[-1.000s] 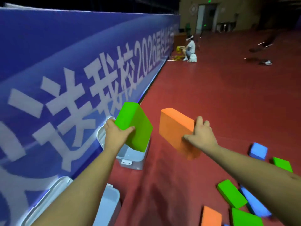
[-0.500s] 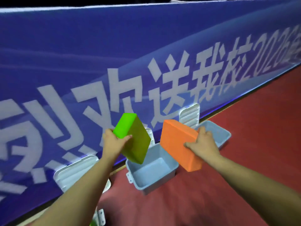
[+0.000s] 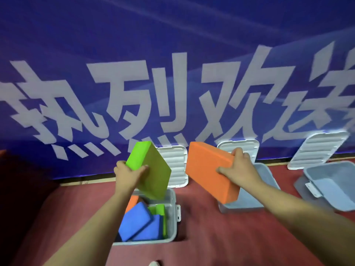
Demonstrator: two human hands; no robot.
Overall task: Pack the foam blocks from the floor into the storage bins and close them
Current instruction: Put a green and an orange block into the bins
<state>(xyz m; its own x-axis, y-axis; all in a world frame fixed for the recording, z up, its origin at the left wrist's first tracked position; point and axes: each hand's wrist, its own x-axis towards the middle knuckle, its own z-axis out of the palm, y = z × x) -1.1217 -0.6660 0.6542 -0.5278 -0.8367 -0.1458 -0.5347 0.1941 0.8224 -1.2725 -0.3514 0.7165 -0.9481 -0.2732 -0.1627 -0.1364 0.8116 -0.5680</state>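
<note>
Head view. Left hand (image 3: 128, 173) grips a flat green foam block (image 3: 151, 171), tilted, its lower corner directly over the part-filled grey plastic bin (image 3: 173, 217) at the floor's banner edge. Packed blocks (image 3: 138, 221) crowd the drop. Right hand (image 3: 238, 167) clasps an oblong orange foam block (image 3: 209, 171), sloping beside the second grey bin (image 3: 266, 175). White ribbed lids (image 3: 177, 166) stand open.

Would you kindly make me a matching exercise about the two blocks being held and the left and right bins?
1. green block
2. orange block
3. left bin
4. right bin

A. gripped by the right hand
B. holds blue blocks
C. no blocks visible inside
D. gripped by the left hand

Pairs: 1-D, 2-A, 3-B, 4-C
</note>
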